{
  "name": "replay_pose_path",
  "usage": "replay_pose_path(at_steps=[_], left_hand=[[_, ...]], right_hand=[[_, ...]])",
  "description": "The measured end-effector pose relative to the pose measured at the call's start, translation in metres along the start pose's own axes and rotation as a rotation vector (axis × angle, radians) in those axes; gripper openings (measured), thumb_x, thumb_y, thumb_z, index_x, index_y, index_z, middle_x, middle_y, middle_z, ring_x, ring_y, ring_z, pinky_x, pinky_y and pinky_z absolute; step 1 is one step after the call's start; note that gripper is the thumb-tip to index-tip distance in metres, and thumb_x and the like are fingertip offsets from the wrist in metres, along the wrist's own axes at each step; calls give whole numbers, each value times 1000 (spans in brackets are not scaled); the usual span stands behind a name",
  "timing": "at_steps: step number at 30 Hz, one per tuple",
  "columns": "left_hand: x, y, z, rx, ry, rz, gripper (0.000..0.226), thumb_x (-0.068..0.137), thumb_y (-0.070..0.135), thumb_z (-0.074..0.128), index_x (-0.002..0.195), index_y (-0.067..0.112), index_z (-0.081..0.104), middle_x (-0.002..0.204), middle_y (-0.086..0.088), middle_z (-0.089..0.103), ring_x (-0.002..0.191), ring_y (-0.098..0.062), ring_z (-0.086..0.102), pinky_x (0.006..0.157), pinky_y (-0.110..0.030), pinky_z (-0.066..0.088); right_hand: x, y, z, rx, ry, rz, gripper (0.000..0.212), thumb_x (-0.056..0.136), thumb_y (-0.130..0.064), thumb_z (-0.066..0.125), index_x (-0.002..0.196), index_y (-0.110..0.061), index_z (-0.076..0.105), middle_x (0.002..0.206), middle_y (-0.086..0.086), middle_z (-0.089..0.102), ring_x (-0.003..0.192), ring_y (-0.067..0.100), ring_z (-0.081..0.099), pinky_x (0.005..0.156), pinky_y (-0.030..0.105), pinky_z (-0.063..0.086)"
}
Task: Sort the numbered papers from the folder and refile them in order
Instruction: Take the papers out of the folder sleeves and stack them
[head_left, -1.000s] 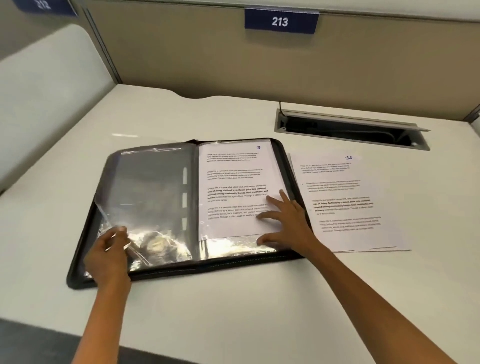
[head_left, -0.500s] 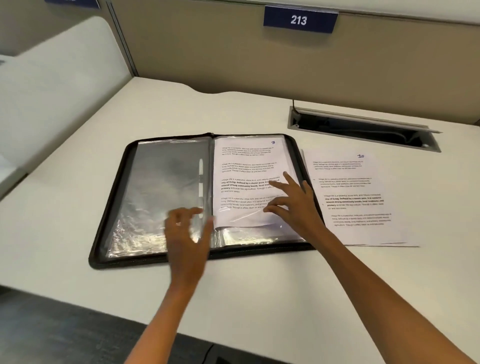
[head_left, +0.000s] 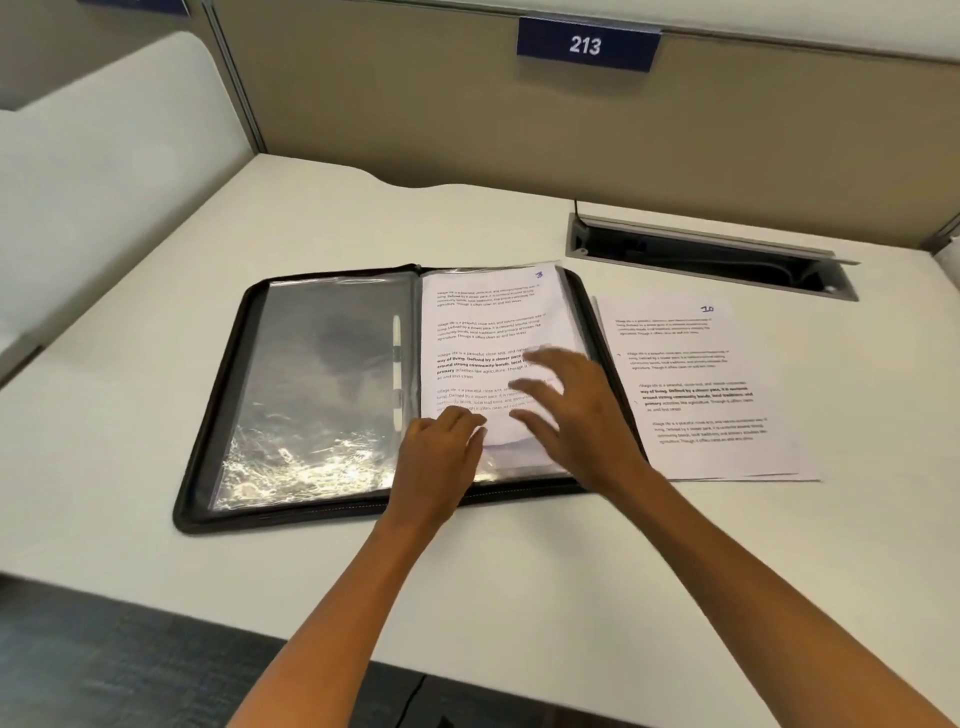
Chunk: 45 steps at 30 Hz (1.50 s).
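Note:
A black zip folder (head_left: 218, 415) lies open on the white desk. Its left half shows clear plastic sleeves (head_left: 322, 374) with no paper in them. On its right half lies a printed sheet marked 3 (head_left: 483, 317). My left hand (head_left: 441, 457) rests on the lower left corner of that sheet, fingers curled at the sleeve edge. Blurred by motion, my right hand (head_left: 576, 415) hovers over or touches the sheet's lower right with fingers spread. A loose stack topped by a sheet marked 10 (head_left: 696, 384) lies right of the folder.
A recessed cable tray (head_left: 711, 254) with its lid raised sits behind the loose stack. A beige partition (head_left: 415, 104) with a blue 213 label (head_left: 587, 44) closes off the back of the desk. A white side panel (head_left: 104, 156) stands at the left.
My left hand has crossed from the folder's left sleeves to the lower corner of sheet 3. My right hand has stayed on that sheet, shifting slightly.

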<state>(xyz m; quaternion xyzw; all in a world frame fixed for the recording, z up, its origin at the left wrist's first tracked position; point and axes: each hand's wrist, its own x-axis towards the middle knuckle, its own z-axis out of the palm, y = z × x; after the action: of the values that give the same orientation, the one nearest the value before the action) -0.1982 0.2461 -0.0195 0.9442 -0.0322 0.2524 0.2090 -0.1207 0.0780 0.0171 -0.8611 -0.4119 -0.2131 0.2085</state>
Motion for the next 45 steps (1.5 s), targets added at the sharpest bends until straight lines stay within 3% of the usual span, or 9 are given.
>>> replay_pose_path(at_steps=[5, 11, 17, 25, 29, 31, 33, 39, 45], left_hand=[[1, 2, 0, -13, -23, -45, 20, 87, 20, 54, 89, 11, 71, 82, -1, 69, 65, -21, 65, 63, -29, 47], [3, 8, -3, -40, -21, -79, 15, 87, 18, 57, 85, 11, 70, 79, -1, 68, 63, -21, 63, 62, -28, 45], [-1, 9, -8, -49, -12, -72, 15, 87, 18, 58, 85, 10, 71, 77, 0, 68, 60, -20, 61, 64, -26, 43], [-6, 7, -11, -47, -81, -40, 17, 81, 19, 63, 93, 11, 73, 90, -2, 71, 71, -22, 67, 67, -33, 52], [-13, 10, -13, -33, -45, -44, 16, 72, 8, 77, 87, 10, 73, 84, -2, 71, 58, -22, 63, 61, -29, 50], [-16, 11, -13, -47, -40, -64, 15, 72, 6, 76, 87, 10, 73, 84, -2, 71, 58, -25, 63, 61, -29, 50], [-19, 11, -13, -55, -42, -85, 14, 75, 6, 74, 88, 10, 73, 86, -3, 71, 60, -26, 63, 64, -32, 51], [-52, 9, -12, -88, -32, -256, 7, 82, 7, 69, 89, 9, 71, 81, -1, 58, 71, -22, 55, 65, -35, 45], [-68, 3, -17, -262, -81, -556, 12, 88, 16, 63, 98, 11, 68, 96, 2, 45, 94, -20, 51, 77, -26, 46]], right_hand=[[-42, -39, 15, -24, -232, -234, 31, 79, 0, 65, 109, 4, 65, 108, 18, 66, 101, 33, 62, 88, 40, 52], [-23, -26, 29, -317, -579, 85, 84, 54, -5, 78, 131, 10, 47, 135, 30, 48, 126, 45, 46, 109, 53, 32], [-19, -13, 36, -499, -698, 104, 82, 37, -7, 84, 113, 14, 61, 109, 36, 61, 105, 49, 60, 97, 56, 45], [-25, -10, 18, -445, -845, -13, 73, 91, -24, 49, 149, 1, 12, 152, 20, 27, 140, 30, 27, 120, 41, 5], [-29, 2, 2, -571, -752, -217, 71, 70, -16, 74, 132, 6, 48, 108, 19, 66, 98, 29, 63, 107, 43, 36], [-31, 8, -4, -625, -631, -305, 41, 58, -10, 80, 98, -2, 70, 71, 9, 67, 68, 26, 62, 91, 42, 51], [-35, 9, -8, -609, -545, -339, 18, 59, -5, 79, 70, -9, 65, 59, 5, 59, 62, 25, 55, 79, 37, 52], [-63, 7, -13, -411, -325, -296, 21, 63, 12, 64, 66, -8, 58, 67, 7, 59, 72, 30, 61, 53, 34, 49], [-112, -3, -18, -235, -219, -271, 21, 63, 7, 78, 75, -8, 68, 88, 8, 70, 90, 30, 66, 75, 37, 55]])
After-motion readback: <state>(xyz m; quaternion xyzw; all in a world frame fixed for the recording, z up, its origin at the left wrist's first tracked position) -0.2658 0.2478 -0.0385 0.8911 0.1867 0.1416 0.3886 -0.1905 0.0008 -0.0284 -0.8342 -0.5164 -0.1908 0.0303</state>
